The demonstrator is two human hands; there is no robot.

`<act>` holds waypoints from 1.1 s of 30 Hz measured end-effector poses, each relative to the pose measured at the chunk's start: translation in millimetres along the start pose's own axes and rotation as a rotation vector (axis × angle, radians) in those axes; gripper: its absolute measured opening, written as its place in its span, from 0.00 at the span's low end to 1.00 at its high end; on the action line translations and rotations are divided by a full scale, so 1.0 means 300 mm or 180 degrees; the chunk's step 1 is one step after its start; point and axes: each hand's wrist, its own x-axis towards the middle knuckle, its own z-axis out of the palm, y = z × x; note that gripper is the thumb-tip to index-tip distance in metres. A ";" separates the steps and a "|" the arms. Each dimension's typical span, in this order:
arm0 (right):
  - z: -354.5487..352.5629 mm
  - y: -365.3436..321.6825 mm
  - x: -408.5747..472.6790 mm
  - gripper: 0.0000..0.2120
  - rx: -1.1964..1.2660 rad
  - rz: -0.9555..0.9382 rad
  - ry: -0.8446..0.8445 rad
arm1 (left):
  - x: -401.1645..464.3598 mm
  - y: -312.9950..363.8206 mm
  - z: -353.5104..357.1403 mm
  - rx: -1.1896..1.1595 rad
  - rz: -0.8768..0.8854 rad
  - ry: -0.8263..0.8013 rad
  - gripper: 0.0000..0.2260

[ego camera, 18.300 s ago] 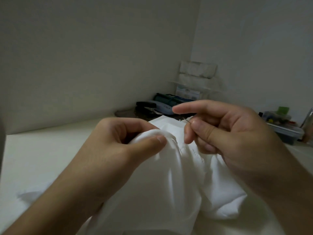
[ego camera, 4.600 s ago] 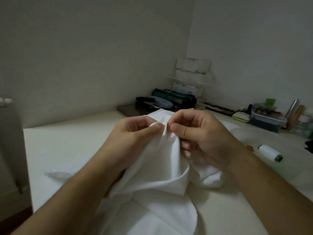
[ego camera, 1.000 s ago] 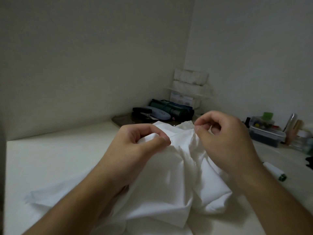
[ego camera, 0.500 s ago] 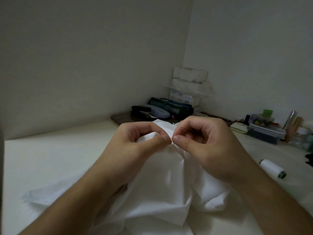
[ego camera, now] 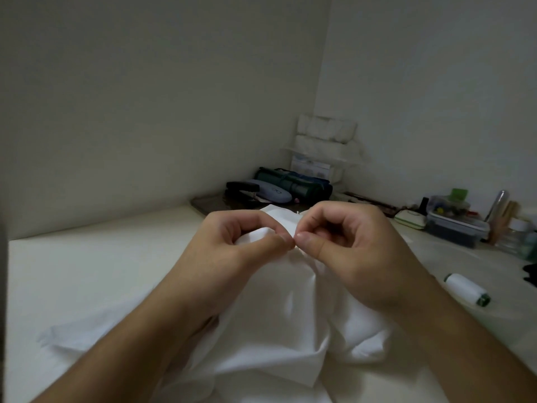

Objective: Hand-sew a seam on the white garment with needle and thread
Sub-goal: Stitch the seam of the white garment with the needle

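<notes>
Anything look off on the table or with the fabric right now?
Nothing stands out. Both hands, left and right, pinch the white garment at one spot; the thread spool lies on its side nearby.

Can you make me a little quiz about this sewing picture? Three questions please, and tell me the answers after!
1. True or false: the left hand pinches a fold of the white garment.
2. Which side of the garment does the spool of white thread lie on? A) the person's left B) the person's right C) on top of it
3. Fill in: the thumb tips of the left hand and the right hand are almost ______.

Key: 1 true. 2 B; it lies on its side on the table. 3 touching. The needle is too small to make out here.
</notes>
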 end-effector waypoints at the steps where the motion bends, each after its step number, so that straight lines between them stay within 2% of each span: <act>1: -0.002 0.000 0.001 0.08 -0.0013 0.0045 0.0016 | 0.002 -0.002 0.000 0.0010 -0.0007 0.0003 0.05; 4: -0.009 -0.009 0.003 0.09 -0.0172 0.0211 0.0168 | 0.004 -0.004 -0.001 0.0020 -0.0035 0.0080 0.06; 9: -0.011 0.015 0.017 0.10 -0.0779 0.0689 0.0832 | 0.000 -0.005 -0.002 -0.0026 -0.0093 0.0132 0.06; 12: -0.007 0.026 0.017 0.08 -0.1155 0.0891 0.1057 | -0.003 -0.002 -0.004 -0.0045 -0.0100 0.0139 0.06; 18: -0.015 0.020 0.015 0.05 -0.1651 0.1343 0.1271 | -0.001 -0.001 -0.007 -0.0044 -0.0075 0.0158 0.05; 21: -0.015 0.024 0.016 0.05 -0.1594 0.1278 0.1276 | 0.000 -0.002 -0.006 -0.0027 -0.0069 0.0149 0.05; 24: -0.012 0.018 0.012 0.07 -0.0875 0.0787 0.1086 | -0.003 -0.004 -0.006 0.0002 -0.0072 0.0123 0.05; 27: -0.009 -0.008 0.001 0.06 0.0179 0.0372 0.0258 | -0.006 0.000 -0.004 0.0007 -0.0075 0.0065 0.03; 30: 0.009 -0.013 -0.003 0.04 0.0317 0.0267 -0.0264 | -0.008 0.006 -0.002 -0.0094 -0.0048 0.0032 0.02; 33: 0.004 -0.022 -0.001 0.06 0.0393 0.0192 -0.0182 | -0.006 0.004 -0.009 -0.0140 -0.0008 0.0142 0.05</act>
